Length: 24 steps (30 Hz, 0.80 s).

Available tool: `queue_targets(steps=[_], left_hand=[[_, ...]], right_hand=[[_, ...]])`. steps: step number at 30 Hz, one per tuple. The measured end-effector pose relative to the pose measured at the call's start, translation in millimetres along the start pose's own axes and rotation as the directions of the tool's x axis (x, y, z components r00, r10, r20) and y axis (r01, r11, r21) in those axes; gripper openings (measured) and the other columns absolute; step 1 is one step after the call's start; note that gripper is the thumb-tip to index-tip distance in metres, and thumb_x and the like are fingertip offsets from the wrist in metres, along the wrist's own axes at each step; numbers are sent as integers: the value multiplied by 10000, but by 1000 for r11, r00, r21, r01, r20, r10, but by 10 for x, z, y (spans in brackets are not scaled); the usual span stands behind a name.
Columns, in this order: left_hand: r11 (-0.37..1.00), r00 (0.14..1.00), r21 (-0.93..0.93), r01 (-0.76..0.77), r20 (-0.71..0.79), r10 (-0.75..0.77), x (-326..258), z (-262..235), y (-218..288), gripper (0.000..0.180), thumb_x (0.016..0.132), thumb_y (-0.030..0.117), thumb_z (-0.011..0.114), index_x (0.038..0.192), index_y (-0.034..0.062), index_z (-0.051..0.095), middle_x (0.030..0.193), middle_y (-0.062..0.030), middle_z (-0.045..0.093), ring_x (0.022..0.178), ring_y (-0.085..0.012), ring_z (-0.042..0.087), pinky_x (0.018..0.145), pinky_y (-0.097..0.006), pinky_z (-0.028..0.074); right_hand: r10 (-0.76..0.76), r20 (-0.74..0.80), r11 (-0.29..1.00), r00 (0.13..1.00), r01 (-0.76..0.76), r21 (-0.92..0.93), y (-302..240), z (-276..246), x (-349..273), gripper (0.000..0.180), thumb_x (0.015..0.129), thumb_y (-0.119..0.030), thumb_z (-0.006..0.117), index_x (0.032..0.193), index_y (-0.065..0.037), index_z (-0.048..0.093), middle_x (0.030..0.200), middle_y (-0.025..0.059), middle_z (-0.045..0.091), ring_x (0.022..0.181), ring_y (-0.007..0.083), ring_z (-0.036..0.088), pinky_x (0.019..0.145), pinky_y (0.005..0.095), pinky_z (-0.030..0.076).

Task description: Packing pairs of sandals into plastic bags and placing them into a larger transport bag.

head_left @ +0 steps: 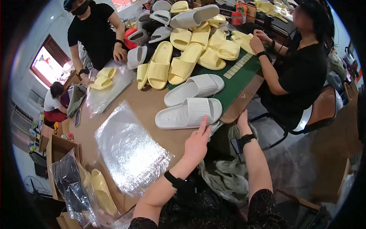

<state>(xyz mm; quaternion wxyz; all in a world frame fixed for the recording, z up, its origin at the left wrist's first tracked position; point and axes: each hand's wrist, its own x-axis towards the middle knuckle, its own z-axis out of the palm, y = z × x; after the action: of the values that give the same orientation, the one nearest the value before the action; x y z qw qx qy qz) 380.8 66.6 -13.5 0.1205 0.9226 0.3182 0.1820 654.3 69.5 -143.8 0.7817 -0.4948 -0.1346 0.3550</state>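
Note:
My left hand [196, 147] reaches over the table edge with its index and middle fingers stretched out. The index fingertip touches, or nearly touches, the ribbed strap of the nearer light grey slide sandal [171, 117]; nothing is gripped. A second light grey slide sandal [181, 94] lies just behind it, toes also to the right. Low beside the table's rounded corner is my right hand [243, 120]; its fingers are small and partly out of sight, and no held object shows. Left of the sandals lies a stack of clear plastic bags [127, 149].
Yellow slide sandals [160, 65] and grey ones pile up at the back on a green mat [244, 82]. A box [63, 152] with bagged sandals stands lower left. Co-workers handle yellow sandals [103, 79] at left and right. A sack [225, 177] hangs below the edge.

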Motion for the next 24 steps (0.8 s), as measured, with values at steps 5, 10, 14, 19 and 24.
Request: queue_targets(steps=[5, 10, 14, 19, 24], left_hand=[[996, 999, 80, -50, -14, 51, 200, -101, -112, 457, 743, -23, 615, 1180, 101, 660, 1565, -56, 338, 818, -263, 632, 679, -378, 552], [990, 979, 44, -132, -150, 137, 256, -243, -65, 428, 702, -37, 624, 1102, 97, 693, 1504, -61, 439, 771, -228, 613, 639, -327, 548], [987, 963, 24, -160, -216, 162, 302, -221, -86, 411, 692, -42, 629, 1076, 87, 698, 1458, -65, 496, 752, -216, 605, 628, -314, 540], [963, 924, -63, -262, -302, 232, 363, -274, -94, 299, 671, -45, 634, 932, 77, 715, 1373, -65, 577, 707, -202, 603, 627, -300, 534], [976, 934, -56, -211, -306, 185, 398, -240, -244, 235, 694, -14, 649, 901, 81, 709, 1373, -74, 574, 750, -203, 636, 624, -301, 536]], right_hand=[[36, -81, 982, 996, -20, 189, -23, 110, -29, 330, 1020, -181, 476, 1295, -5, 526, 1233, 91, 597, 1112, 230, 570, 919, 352, 473], [-109, -42, 982, 993, 101, -157, -138, 61, -52, 314, 1014, -153, 492, 1284, 0, 539, 1256, 78, 596, 1105, 206, 574, 928, 340, 471], [-212, 9, 962, 977, 210, -174, -211, 135, -124, 321, 997, -127, 525, 1293, -2, 537, 1273, 73, 591, 1110, 196, 575, 931, 331, 468], [-247, -28, 966, 969, 249, 71, -104, 171, -99, 371, 1008, -190, 514, 1344, -32, 495, 1305, 67, 577, 1147, 207, 570, 972, 341, 461], [54, -79, 903, 995, -15, 430, -27, 248, 57, 473, 1029, -379, 417, 1376, -60, 462, 1320, 70, 558, 1178, 245, 550, 999, 390, 456]])
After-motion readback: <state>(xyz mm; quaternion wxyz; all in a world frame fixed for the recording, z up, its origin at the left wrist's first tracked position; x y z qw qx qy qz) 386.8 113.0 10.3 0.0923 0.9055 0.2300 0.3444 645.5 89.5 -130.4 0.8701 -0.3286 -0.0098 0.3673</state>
